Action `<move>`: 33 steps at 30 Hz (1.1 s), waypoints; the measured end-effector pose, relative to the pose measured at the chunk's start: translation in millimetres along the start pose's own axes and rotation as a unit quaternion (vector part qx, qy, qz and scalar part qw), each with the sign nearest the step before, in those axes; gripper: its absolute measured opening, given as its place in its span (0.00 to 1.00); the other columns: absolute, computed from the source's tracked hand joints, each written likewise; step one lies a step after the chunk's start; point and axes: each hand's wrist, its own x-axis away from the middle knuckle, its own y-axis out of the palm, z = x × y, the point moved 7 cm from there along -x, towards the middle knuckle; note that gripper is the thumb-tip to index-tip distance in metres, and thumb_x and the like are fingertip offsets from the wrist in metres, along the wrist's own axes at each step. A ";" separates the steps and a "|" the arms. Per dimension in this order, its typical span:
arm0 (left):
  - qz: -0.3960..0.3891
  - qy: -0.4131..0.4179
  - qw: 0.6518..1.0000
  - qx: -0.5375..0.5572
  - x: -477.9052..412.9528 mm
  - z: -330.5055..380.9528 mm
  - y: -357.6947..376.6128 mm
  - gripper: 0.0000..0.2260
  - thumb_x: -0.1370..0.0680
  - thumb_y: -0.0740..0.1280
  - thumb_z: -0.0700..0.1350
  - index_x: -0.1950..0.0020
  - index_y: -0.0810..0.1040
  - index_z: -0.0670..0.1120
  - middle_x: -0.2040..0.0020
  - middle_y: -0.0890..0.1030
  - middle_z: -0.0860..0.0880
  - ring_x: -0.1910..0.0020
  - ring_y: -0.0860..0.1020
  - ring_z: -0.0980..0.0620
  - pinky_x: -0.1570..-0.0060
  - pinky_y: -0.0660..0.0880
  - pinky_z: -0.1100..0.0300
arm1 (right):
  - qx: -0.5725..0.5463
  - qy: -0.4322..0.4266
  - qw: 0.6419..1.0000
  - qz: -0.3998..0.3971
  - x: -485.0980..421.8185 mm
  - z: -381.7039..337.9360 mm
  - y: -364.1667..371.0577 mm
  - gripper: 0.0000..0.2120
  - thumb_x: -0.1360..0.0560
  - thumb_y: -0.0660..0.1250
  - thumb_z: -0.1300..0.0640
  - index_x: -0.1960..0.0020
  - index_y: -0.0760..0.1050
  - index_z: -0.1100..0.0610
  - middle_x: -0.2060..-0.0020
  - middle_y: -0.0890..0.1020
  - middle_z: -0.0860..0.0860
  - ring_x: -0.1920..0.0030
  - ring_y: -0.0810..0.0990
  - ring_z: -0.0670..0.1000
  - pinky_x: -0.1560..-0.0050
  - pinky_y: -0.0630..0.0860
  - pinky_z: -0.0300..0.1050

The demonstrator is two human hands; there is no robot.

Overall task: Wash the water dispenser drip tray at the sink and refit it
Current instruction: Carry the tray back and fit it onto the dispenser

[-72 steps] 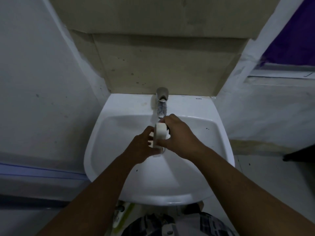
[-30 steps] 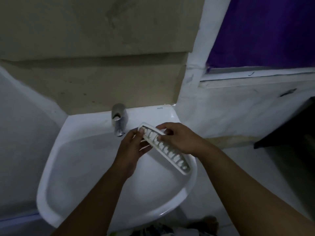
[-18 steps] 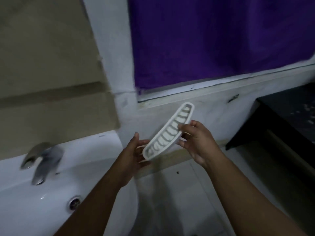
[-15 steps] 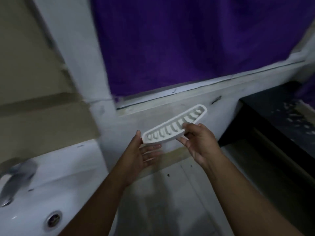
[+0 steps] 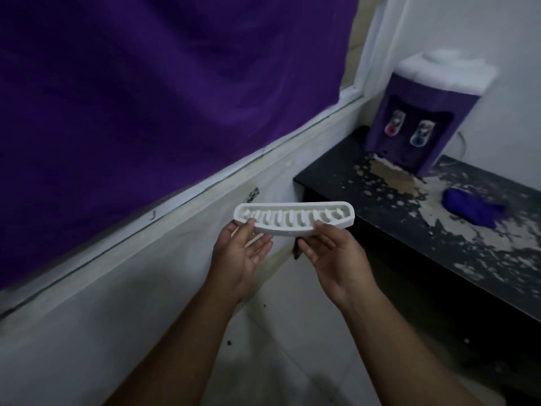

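A white slotted drip tray (image 5: 294, 217) is held level in front of me, grille side up. My left hand (image 5: 241, 256) supports its left end with thumb on the rim and fingers under it. My right hand (image 5: 332, 256) holds the right end the same way. The purple water dispenser (image 5: 418, 124) with a red tap and a blue tap stands on the black counter (image 5: 389, 206) at the far right, well beyond the tray. The sink is out of view.
A purple curtain (image 5: 146, 98) covers the window on the left above a white sill. A purple cloth (image 5: 471, 207) lies on the worn black counter right of the dispenser. White tiled floor (image 5: 292, 332) lies below my arms.
My view has swung right from the sink and tap to the counter and dispenser. The tray came away from the basin with both hands and now lies level.
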 end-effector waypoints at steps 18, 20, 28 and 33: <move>-0.191 -0.045 0.969 -0.148 -187.5 -8.9 203.8 0.13 0.22 0.69 0.46 0.37 0.78 0.51 0.49 0.84 0.46 0.52 0.83 0.48 0.60 0.79 0.59 | -0.089 -0.164 0.958 0.219 -136.5 -116.6 -49.7 0.23 0.23 0.67 0.64 0.31 0.65 0.53 0.42 0.79 0.63 0.50 0.82 0.63 0.51 0.83 0.53; -0.197 -0.055 0.967 -0.155 -201.4 -21.3 222.4 0.12 0.22 0.69 0.46 0.38 0.78 0.50 0.52 0.84 0.47 0.53 0.84 0.48 0.59 0.79 0.59 | -0.091 -0.168 0.954 0.231 -151.7 -129.0 -62.6 0.23 0.23 0.67 0.64 0.32 0.65 0.53 0.42 0.79 0.63 0.48 0.82 0.65 0.51 0.83 0.53; -0.193 -0.061 0.965 -0.170 -267.0 -80.8 299.7 0.15 0.21 0.68 0.45 0.34 0.76 0.50 0.50 0.84 0.47 0.52 0.83 0.48 0.57 0.79 0.59 | -0.119 -0.169 0.954 0.218 -235.3 -184.9 -125.6 0.21 0.23 0.65 0.67 0.33 0.67 0.55 0.41 0.79 0.63 0.47 0.83 0.61 0.46 0.81 0.56; -0.140 -0.069 0.970 -0.184 -313.1 -122.7 357.4 0.14 0.20 0.67 0.46 0.35 0.77 0.50 0.48 0.84 0.47 0.49 0.83 0.47 0.59 0.77 0.59 | -0.102 -0.149 0.956 0.230 -297.3 -228.3 -167.7 0.22 0.23 0.65 0.66 0.32 0.66 0.54 0.40 0.79 0.61 0.45 0.83 0.60 0.54 0.83 0.50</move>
